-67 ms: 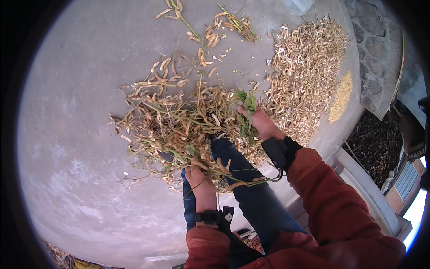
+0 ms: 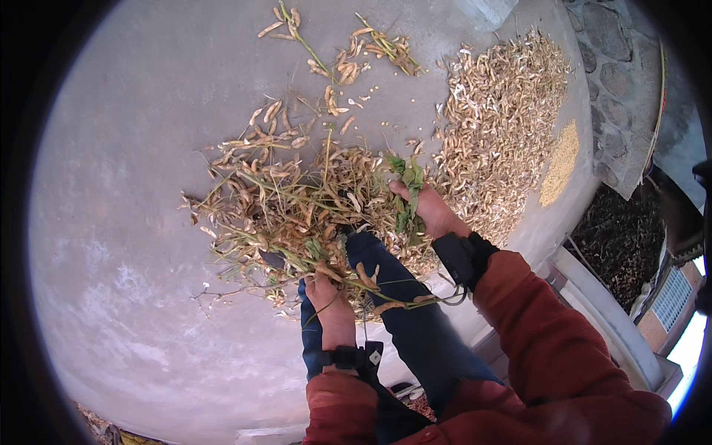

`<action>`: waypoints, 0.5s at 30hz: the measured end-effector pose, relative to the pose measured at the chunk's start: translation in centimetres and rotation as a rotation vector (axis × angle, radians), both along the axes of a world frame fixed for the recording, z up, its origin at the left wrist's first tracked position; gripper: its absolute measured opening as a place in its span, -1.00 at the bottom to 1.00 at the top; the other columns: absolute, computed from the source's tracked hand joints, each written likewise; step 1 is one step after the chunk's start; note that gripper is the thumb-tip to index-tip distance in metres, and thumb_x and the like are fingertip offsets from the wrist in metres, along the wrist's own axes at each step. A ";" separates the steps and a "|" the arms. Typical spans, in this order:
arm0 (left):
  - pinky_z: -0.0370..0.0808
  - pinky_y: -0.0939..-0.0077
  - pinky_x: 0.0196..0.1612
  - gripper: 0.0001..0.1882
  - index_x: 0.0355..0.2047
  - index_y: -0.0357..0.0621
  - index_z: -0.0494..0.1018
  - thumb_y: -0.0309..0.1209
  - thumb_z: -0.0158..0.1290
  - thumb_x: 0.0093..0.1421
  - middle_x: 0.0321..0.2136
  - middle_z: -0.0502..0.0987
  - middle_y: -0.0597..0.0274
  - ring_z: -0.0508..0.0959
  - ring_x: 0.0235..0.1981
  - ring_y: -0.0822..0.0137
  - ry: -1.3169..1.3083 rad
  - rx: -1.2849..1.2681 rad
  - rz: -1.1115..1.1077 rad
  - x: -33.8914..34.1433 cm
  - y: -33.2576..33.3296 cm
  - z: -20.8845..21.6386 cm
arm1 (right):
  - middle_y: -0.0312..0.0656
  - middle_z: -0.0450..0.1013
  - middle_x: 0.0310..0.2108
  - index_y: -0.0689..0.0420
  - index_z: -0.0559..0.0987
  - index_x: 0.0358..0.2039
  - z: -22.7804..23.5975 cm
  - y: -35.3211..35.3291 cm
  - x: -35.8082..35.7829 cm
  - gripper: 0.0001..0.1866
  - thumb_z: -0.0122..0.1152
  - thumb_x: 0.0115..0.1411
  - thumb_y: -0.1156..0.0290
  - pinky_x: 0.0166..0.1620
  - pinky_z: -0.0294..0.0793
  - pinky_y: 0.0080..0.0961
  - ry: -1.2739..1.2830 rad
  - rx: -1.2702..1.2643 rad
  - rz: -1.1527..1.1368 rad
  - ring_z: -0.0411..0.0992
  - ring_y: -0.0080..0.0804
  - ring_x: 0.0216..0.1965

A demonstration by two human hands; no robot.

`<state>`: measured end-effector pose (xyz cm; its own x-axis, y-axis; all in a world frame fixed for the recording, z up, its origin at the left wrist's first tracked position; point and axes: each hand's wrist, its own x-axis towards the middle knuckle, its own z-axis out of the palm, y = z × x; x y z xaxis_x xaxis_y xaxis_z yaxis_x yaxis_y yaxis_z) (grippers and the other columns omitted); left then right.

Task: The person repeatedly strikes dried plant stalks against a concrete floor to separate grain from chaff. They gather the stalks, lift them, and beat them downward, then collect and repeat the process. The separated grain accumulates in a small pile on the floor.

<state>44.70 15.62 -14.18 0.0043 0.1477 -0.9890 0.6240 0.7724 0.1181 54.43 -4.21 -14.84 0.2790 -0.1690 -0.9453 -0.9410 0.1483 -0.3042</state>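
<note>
My left hand [image 2: 326, 298] is closed round a green bean stalk [image 2: 371, 291] with several dry tan pods on it, and the stalk reaches across my trouser leg. My right hand [image 2: 429, 208] grips a small bunch of green leaves [image 2: 406, 178], its fingers wrapped round them. Both hands are over a loose heap of bean plants [image 2: 282, 196], a tangle of dry stems and brown pods. Part of the stalk beyond my left hand is hidden in the heap.
A broad pile of loose pods [image 2: 500, 111] lies right of the heap, with yellow beans [image 2: 559, 167] along its edge. Pod-bearing stems [image 2: 387, 46] are scattered on the concrete floor [image 2: 126, 170] beyond. A stone edging [image 2: 610, 74] runs along the far right.
The view has shifted very slightly. Both hands keep their holds in nearly the same places.
</note>
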 end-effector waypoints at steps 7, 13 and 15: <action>0.38 0.62 -0.48 -0.86 -0.31 -0.15 0.35 -0.36 -0.06 0.18 -0.48 0.45 0.30 0.46 -0.49 0.48 -0.303 0.068 -0.340 -1.3 -0.2 4.4 | -0.19 0.45 -0.40 0.20 0.46 -0.31 9.1 1.1 2.8 -0.85 0.09 0.10 0.44 -0.47 0.46 -0.61 -0.046 0.219 -0.314 0.44 -0.47 -0.45; 0.40 0.58 -0.41 -0.86 -0.26 -0.16 0.33 -0.43 -0.07 0.16 -0.39 0.44 0.33 0.44 -0.43 0.50 -0.434 0.041 -0.519 -0.4 -3.2 10.1 | -0.20 0.42 -0.46 0.12 0.36 -0.35 17.7 1.5 4.0 -0.88 0.05 0.10 0.42 -0.42 0.48 -0.56 -0.091 0.306 -0.293 0.44 -0.44 -0.42; 0.38 0.62 -0.47 -0.87 -0.27 -0.12 0.32 -0.44 -0.07 0.16 -0.43 0.43 0.36 0.42 -0.51 0.51 -0.299 -0.130 -0.302 0.9 -5.3 12.1 | -0.21 0.41 -0.48 0.18 0.41 -0.37 20.2 1.2 3.8 -0.87 0.06 0.08 0.43 -0.43 0.46 -0.57 -0.160 0.355 -0.302 0.42 -0.44 -0.48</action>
<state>45.61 10.34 -2.10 0.3171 -0.0293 -0.9479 0.7771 0.5810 0.2420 58.22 -3.01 5.34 0.4140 0.0602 -0.9083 -0.7853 0.5282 -0.3230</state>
